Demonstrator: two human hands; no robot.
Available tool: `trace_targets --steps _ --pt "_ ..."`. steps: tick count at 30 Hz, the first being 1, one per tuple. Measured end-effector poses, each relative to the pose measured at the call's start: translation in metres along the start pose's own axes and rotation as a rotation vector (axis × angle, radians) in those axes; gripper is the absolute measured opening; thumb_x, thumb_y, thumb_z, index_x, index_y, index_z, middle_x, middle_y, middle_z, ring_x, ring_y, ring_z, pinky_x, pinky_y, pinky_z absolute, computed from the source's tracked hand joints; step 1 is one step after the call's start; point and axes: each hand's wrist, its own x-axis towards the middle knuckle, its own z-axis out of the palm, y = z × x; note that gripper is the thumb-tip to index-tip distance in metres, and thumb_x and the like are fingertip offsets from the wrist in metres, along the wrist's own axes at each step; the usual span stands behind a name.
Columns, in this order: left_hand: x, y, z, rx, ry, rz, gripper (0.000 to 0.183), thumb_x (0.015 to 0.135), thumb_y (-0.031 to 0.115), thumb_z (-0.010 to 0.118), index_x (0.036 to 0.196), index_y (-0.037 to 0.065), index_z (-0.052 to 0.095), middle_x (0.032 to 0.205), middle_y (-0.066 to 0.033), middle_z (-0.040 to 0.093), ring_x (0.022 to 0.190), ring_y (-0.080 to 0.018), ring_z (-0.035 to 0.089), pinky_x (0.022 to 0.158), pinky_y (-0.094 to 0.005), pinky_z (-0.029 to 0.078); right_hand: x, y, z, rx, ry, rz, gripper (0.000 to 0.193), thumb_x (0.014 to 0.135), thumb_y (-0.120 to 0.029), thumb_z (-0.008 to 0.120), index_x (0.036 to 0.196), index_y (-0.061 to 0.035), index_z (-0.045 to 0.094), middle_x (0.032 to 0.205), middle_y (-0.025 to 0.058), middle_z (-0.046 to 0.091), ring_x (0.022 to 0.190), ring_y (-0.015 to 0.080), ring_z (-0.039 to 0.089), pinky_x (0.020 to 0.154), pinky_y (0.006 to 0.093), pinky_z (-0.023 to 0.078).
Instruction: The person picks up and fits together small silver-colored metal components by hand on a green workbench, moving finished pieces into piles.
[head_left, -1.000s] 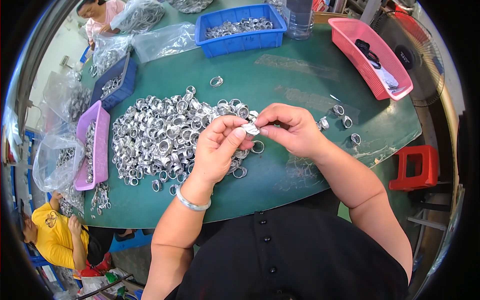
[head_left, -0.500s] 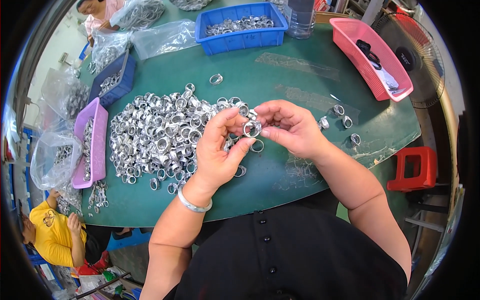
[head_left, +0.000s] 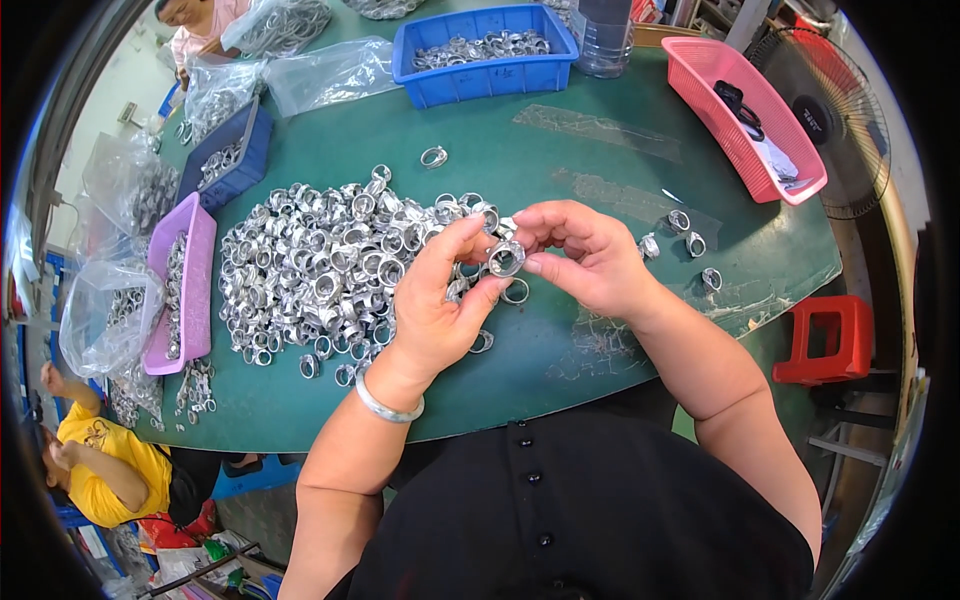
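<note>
A silver metal ring-shaped part (head_left: 507,259), perhaps a watch case, is held upright above the table between both hands. My left hand (head_left: 435,285), curled with thumb and fingers closed in, grips its left side. Thumb and fingers of my right hand (head_left: 590,258) pinch its right edge. Just left of my left hand, a large heap of similar silver rings (head_left: 310,270) spreads over the green table (head_left: 480,390). Below the held part, one loose ring (head_left: 515,291) lies on the table. Several others, including a ring (head_left: 695,244), lie apart to the right.
A purple tray (head_left: 203,270) and two blue bins (head_left: 490,85) hold more metal parts. At the far right stands a pink basket (head_left: 690,110) beside a fan (head_left: 860,130). A red stool (head_left: 830,340) is at right. One co-worker in yellow (head_left: 120,465) sits at lower left, another person at upper left.
The held ring has turned slightly, so its opening faces differently, while my hands stay nearly in place. The co-worker in yellow has raised both hands.
</note>
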Motion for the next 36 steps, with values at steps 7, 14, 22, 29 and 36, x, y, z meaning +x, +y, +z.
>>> trace_targets --steps 7,14,22,29,36 --pt "-0.001 0.005 0.002 -0.221 -0.016 -0.183 0.050 0.084 -0.004 0.061 0.132 0.001 0.045 0.109 -0.0114 0.061 0.095 -0.0184 0.062 0.084 -0.0309 0.050 0.001 0.000 -0.002 -0.055 -0.016 -0.087 0.037 0.083 0.006 0.062 0.119 0.0006 0.055 0.100 0.0054 0.062 0.091 0.0122 0.059 0.083 0.0277 0.049" --pt "0.002 -0.003 -0.014 -1.144 0.022 -0.592 0.039 0.096 0.011 0.050 0.133 0.001 0.044 0.117 -0.0142 0.059 0.101 -0.0197 0.060 0.090 -0.0337 0.049 0.004 -0.006 -0.004 -0.216 0.004 -0.153 0.034 0.082 0.005 0.063 0.115 0.0008 0.057 0.098 0.0084 0.064 0.088 0.0151 0.062 0.079 0.0281 0.051" --pt "0.003 -0.010 -0.020 -1.323 0.015 -0.663 0.038 0.096 0.014 0.049 0.131 0.001 0.045 0.116 -0.0151 0.060 0.100 -0.0209 0.062 0.091 -0.0342 0.049 0.012 -0.016 -0.025 -0.701 -0.025 -0.153 0.024 0.079 -0.002 0.067 0.102 -0.0014 0.061 0.086 0.0109 0.063 0.075 0.0214 0.064 0.068 0.0309 0.051" --pt "0.006 -0.009 -0.023 -1.280 0.038 -0.650 0.034 0.097 0.012 0.047 0.129 -0.001 0.047 0.114 -0.0165 0.061 0.099 -0.0213 0.062 0.089 -0.0334 0.050 -0.001 -0.051 -0.062 -1.053 -0.210 0.196 0.049 0.068 -0.014 0.076 0.112 -0.0050 0.058 0.095 0.0121 0.063 0.092 0.0293 0.060 0.080 0.0386 0.048" --pt "0.010 -0.001 -0.031 -0.062 0.231 -0.301 0.025 0.090 0.006 0.055 0.114 0.001 0.060 0.102 -0.0108 0.064 0.088 -0.0195 0.061 0.085 -0.0322 0.046 -0.014 -0.063 -0.062 -1.241 -0.316 0.351 0.057 0.064 -0.015 0.078 0.115 -0.0068 0.056 0.100 0.0112 0.062 0.102 0.0299 0.056 0.085 0.0395 0.047"
